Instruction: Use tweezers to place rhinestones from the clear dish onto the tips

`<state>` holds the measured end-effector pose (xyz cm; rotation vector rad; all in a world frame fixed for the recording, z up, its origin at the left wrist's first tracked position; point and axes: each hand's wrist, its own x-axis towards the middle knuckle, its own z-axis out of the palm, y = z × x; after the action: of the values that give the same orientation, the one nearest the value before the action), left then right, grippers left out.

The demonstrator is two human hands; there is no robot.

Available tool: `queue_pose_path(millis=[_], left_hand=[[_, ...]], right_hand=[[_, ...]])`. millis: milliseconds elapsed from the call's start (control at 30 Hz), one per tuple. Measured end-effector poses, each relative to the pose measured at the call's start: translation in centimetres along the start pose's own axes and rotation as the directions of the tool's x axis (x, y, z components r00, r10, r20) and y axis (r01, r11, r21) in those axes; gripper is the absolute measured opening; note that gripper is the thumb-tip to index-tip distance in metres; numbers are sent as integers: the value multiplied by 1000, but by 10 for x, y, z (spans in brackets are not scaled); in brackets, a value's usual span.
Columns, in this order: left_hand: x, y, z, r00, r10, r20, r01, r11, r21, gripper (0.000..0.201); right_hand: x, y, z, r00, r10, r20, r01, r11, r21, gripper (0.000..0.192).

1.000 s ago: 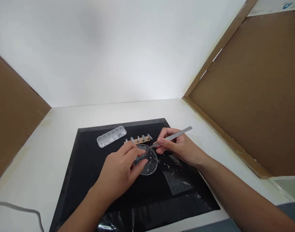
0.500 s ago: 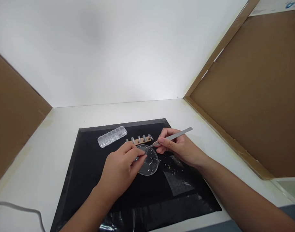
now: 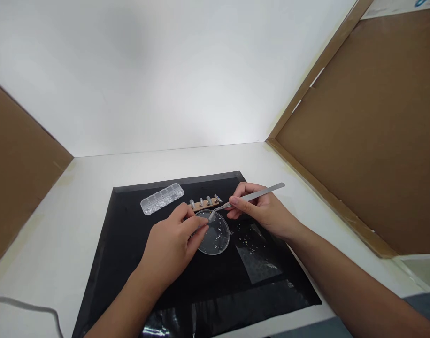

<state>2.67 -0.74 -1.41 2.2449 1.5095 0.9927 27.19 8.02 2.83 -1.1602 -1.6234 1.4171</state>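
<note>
Tweezers [image 3: 262, 193] at center-right of the frame, aslant, butt end toward upper right, tip down-left over a clear dish [image 3: 212, 245]. Right hand [image 3: 253, 204] pinches them pen-fashion, thumb against the fingers along the shank. Left hand [image 3: 172, 241], just left of center, has thumb and fingertips pressed together on a small pale piece [image 3: 211, 217], right by the tweezer tip; exact kind of piece too small to tell. Dish lies below the fingertips, partly covered by the left hand, bright specks scattered in it. Just above the dish: brown strip [image 3: 204, 206] carrying a row of shiny pieces, left end behind the left hand. Farther up-left, a clear compartment box [image 3: 162, 199], lying tilted, glittery bits in its lower row. Right of the dish, a plastic sheet [image 3: 260, 270] with more specks. All on a black mat [image 3: 121, 256], mat on white bench [image 3: 95, 171]. Gray cable [image 3: 28, 306], lower left corner.
</note>
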Motion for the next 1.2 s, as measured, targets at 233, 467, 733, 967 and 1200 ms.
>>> queue_pose_path(millis=[233,467,733,967,1200], left_hand=[[0,1,6,999,5,-42,-6,999,-34,21],[0,2,4,997,27,-76,-32,997,-67,18],[-2,6,-5,999,46,-12,-45,998,39,34],[-1,0,-13,998,-59,20,54,977,208,44],[-1,3,-16,983,-147,111,115,960,256,20]], right_hand=[[1,3,3,1000,19,-11,-19,999,35,42],[0,3,3,1000,29,-6,-29,998,55,44],[1,3,-1,1000,-16,-21,16,1000,-24,42],[-4,0,-6,990,-116,77,129,973,-191,31],[-4,0,-18,943,-211,256,282,916,-284,20]])
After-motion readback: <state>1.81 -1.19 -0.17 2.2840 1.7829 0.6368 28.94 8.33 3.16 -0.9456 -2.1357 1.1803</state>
